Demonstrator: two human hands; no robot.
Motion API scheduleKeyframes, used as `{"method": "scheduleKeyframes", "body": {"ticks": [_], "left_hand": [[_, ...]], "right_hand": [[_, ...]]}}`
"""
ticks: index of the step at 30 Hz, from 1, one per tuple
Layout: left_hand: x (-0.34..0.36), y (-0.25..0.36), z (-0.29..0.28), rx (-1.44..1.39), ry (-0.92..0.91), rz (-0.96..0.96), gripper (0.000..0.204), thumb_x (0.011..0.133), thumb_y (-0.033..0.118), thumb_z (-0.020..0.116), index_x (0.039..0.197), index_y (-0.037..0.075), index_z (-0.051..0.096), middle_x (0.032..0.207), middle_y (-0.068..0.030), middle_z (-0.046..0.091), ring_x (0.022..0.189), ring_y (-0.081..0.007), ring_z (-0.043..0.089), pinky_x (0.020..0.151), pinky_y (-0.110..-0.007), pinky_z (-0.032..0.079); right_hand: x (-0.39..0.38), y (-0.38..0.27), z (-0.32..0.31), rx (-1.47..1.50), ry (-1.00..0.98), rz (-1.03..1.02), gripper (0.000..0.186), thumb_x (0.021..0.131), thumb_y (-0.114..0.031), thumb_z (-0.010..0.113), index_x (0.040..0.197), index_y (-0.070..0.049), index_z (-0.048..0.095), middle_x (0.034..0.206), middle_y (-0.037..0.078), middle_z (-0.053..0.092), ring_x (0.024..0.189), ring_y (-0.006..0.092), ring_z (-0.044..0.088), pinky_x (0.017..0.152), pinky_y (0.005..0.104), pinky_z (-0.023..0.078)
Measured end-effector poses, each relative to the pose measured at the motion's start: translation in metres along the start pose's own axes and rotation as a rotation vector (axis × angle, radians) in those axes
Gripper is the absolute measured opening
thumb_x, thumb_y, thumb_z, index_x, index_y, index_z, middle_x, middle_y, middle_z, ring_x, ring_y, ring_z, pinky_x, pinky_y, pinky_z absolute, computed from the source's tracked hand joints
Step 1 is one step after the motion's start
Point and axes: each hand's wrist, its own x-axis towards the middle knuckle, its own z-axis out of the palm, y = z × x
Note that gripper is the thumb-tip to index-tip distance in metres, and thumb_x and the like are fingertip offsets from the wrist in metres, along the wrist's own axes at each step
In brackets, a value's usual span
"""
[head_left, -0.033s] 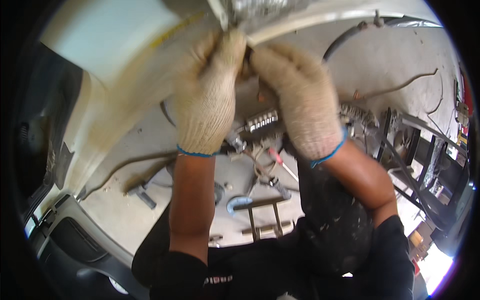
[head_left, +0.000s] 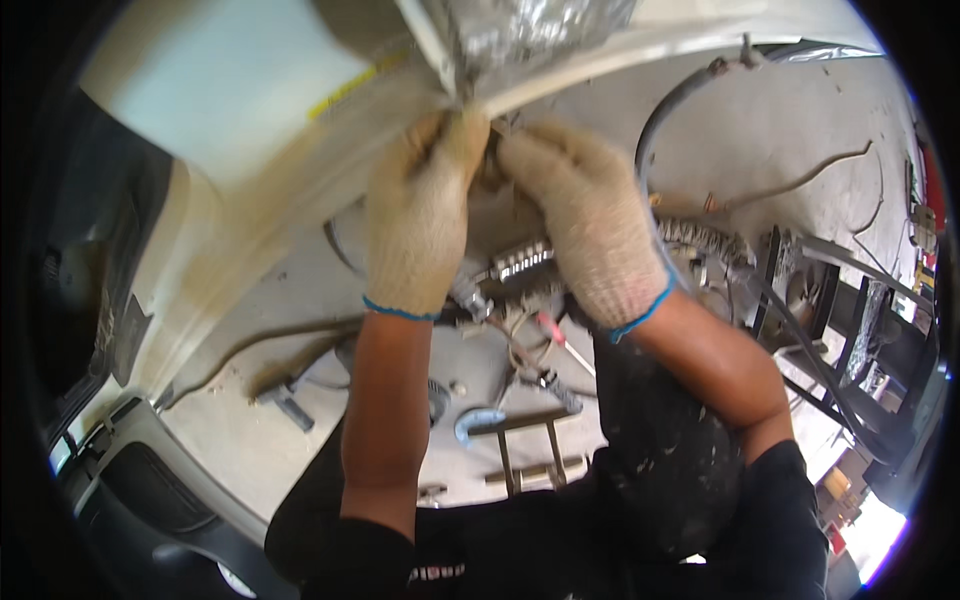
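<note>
Both my hands wear off-white knit gloves with blue cuffs, raised close together at the edge of a pale vehicle body panel [head_left: 270, 215]. My left hand [head_left: 415, 225] is closed, its fingertips at the panel's lower edge beside a foil-covered part [head_left: 545, 35]. My right hand [head_left: 590, 215] is also closed, with thumb and fingers bent toward the left one. Between them shows a small dark piece [head_left: 489, 165], blurred and mostly covered by the gloves. What kind of thing it is, I cannot make out.
Below lie a tool with a grey handle [head_left: 288, 405], a blue curved piece [head_left: 478, 425], a red-handled tool [head_left: 550, 328] and a small metal stand [head_left: 530, 445]. A thick dark hose [head_left: 665, 110] curves at the right, near a black metal frame [head_left: 820, 290]. An open car door [head_left: 165, 480] is at lower left.
The panel edge and foil-covered part sit slightly lower in the picture, and the hands have shifted a little with them. Both hands remain closed together at the same spot.
</note>
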Motion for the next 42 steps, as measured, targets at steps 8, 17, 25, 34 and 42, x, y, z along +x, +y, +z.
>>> {"method": "scheduleKeyframes", "body": {"ticks": [8,17,25,34,42], "left_hand": [[0.001,0.027,-0.004,0.278,0.101,0.364,0.023,0.094,0.027,0.067,0.094,0.003,0.068,0.081,0.0017,0.06,0.072,-0.0048,0.051,0.062,-0.02,0.041],[0.022,-0.026,-0.016,0.468,0.044,0.311,0.029,0.094,0.028,0.066,0.075,0.008,0.057,0.066,0.0041,0.049,0.061,-0.0089,0.046,0.058,-0.025,0.037],[0.035,-0.002,-0.017,-0.013,-0.101,0.224,0.037,0.095,0.037,0.064,0.077,0.005,0.06,0.068,-0.0034,0.058,0.064,-0.0128,0.052,0.067,-0.031,0.043],[-0.058,-0.203,-0.102,0.522,0.186,-0.46,0.032,0.092,0.034,0.067,0.083,0.004,0.062,0.074,-0.0033,0.06,0.068,-0.0124,0.056,0.062,-0.03,0.045],[-0.214,-0.311,-0.077,0.411,0.149,-0.972,0.043,0.085,0.041,0.07,0.1,0.001,0.062,0.087,-0.009,0.065,0.076,-0.0178,0.061,0.069,-0.034,0.05]], "right_hand": [[0.0,0.0,-0.041,-0.192,-0.112,0.211,0.03,0.091,-0.024,0.054,0.083,0.003,0.065,0.065,0.001,0.053,0.06,0.0081,0.048,0.056,0.0253,0.04],[-0.061,0.124,-0.137,-0.311,0.313,0.342,0.027,0.093,-0.023,0.055,0.087,0.001,0.065,0.062,0.002,0.052,0.061,0.0107,0.052,0.058,0.0271,0.041],[-0.2,0.322,-0.236,-0.945,0.269,0.407,0.028,0.083,-0.026,0.065,0.097,-0.003,0.072,0.088,0.022,0.066,0.086,0.0384,0.064,0.078,0.0431,0.049],[-0.278,0.424,-0.283,-1.018,0.426,0.895,0.031,0.083,-0.023,0.058,0.106,-0.005,0.069,0.101,0.024,0.068,0.097,0.0403,0.065,0.088,0.0437,0.05],[-0.275,0.44,-0.249,-0.841,0.265,0.883,0.03,0.084,-0.022,0.058,0.107,-0.005,0.068,0.101,0.023,0.068,0.096,0.0394,0.065,0.087,0.0429,0.051]]}}
